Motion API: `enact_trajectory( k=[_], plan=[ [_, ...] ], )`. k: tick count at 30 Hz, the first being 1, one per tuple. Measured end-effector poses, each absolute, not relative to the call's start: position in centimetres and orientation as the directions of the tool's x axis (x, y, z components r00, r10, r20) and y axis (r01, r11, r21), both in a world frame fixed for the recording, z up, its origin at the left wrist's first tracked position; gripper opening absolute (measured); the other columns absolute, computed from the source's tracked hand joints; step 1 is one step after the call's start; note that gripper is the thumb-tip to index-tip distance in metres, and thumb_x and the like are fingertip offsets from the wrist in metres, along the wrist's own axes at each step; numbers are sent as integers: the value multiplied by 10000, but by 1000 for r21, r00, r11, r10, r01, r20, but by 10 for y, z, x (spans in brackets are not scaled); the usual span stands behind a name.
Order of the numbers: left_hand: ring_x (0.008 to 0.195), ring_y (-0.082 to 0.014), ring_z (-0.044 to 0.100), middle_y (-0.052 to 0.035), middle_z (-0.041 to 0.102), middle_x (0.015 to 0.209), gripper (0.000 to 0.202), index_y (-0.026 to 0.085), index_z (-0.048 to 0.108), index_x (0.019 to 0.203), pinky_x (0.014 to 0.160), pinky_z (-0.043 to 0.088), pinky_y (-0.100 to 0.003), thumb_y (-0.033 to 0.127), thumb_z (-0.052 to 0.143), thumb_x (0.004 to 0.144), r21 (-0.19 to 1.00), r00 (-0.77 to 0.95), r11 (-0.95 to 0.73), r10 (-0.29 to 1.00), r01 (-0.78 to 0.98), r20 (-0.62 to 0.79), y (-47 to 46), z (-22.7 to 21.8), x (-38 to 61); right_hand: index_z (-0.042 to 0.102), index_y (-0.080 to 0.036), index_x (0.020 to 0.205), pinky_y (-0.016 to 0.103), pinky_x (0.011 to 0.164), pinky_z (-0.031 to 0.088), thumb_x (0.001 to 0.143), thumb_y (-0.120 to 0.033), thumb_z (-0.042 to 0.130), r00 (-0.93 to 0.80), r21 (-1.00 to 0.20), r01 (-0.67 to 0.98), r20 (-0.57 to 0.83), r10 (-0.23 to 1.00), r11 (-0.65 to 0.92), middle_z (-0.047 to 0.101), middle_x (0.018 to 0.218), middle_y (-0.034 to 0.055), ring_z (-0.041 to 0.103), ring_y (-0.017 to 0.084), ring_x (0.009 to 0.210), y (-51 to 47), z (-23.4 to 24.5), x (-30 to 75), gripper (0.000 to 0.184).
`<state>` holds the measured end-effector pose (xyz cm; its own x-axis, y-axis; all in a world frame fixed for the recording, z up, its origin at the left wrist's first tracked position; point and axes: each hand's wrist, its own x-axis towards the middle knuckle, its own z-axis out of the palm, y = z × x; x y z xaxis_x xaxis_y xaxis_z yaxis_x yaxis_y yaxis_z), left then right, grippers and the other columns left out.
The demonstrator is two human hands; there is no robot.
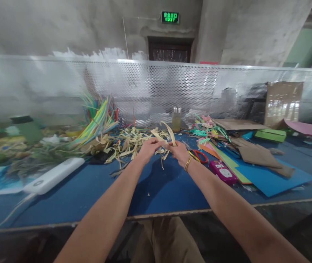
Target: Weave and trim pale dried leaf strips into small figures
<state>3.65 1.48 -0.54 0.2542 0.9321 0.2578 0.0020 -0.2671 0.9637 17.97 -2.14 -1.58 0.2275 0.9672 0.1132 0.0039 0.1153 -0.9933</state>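
Observation:
My left hand (pixel 148 149) and my right hand (pixel 179 151) meet above the middle of the table, fingers pinched. Between them they hold a pale, curling strip of dried husk (pixel 169 129); its loose end arches up over my right hand. Thin shreds dangle below the fingertips. Just behind and to the left lies a loose pile of similar husk strips (pixel 130 141). Close by my right wrist, which wears a gold bracelet (pixel 188 163), are scissors (pixel 202 156) with red and yellow handles. My fingers hide the part of the strip they grip.
A white power strip (pixel 54 177) with a cord lies left. Colourful pipe-cleaner-like stems (pixel 98 118) and a green bottle (pixel 27 128) stand behind it. At right are a purple case (pixel 223 171), blue paper (pixel 265 182) and cardboard (pixel 260 151). A glass bottle (pixel 176 120) stands before the perforated screen (pixel 156 84).

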Motion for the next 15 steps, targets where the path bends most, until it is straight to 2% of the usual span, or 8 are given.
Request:
enact_trajectory(
  k=[4,9,12,15],
  plan=[
    [461,-66,424,14,526,541,248,155,593,607,453,310,-199,360,730,617,957,120,-268,952,-114,281,20,-4,32,579,-147,779,174,362,264,603,-267,715,162,-993,-12,117,980,121,471,526,-64,301,31,392,-22,-16,176,253],
    [425,-71,422,23,516,546,201,179,560,644,445,327,-203,317,705,659,922,-80,-206,978,-328,190,30,3,18,595,-154,765,167,364,264,649,-253,669,194,-993,46,118,974,111,528,587,-37,341,34,412,-20,-17,179,169],
    [419,-80,405,26,496,518,157,180,576,651,442,311,-209,298,672,689,944,-76,-265,964,-198,255,31,3,15,605,-152,778,166,367,256,654,-284,673,218,-995,9,103,970,104,511,582,-43,328,31,416,-19,-17,182,193],
    [434,-85,392,29,490,503,145,174,590,631,454,293,-215,288,653,696,930,88,-369,926,6,367,27,0,20,628,-149,820,167,371,252,625,-342,704,218,-991,-18,126,968,133,445,537,-66,309,32,417,-19,-17,181,285]
  ],
)
